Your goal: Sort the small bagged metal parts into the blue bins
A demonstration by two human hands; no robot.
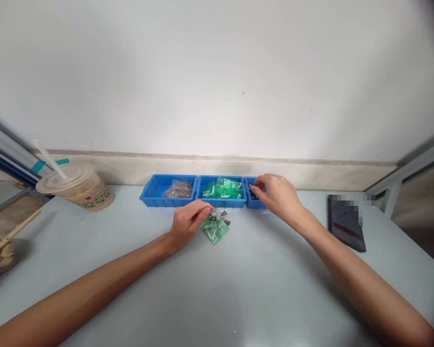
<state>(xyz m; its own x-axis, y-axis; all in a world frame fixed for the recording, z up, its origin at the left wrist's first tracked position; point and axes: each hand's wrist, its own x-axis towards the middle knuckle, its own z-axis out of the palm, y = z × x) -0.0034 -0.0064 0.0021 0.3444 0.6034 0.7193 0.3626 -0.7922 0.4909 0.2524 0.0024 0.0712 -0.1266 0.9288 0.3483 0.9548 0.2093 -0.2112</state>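
My left hand point(188, 222) is closed, pinching the top edge of a small green plastic bag point(215, 230) over the table. Small white and dark pieces show in and on the bag. My right hand point(278, 196) reaches into the right blue bin point(255, 204), its fingers bent together over small dark parts point(252, 193); whether a part is between the fingertips is hidden. The middle blue bin point(220, 203) holds green bags point(228, 187) with white pieces. In the left blue bin point(152, 193) lie clear bags point(181, 189) of brownish parts.
At the back left stands a lidded plastic drink cup point(94, 193) with a straw. A wooden-looking object point(0, 260) with a stick sits at the left edge. A dark phone point(345, 226) lies at the right. A wall point(217, 96) closes off the back of the table point(188, 299).
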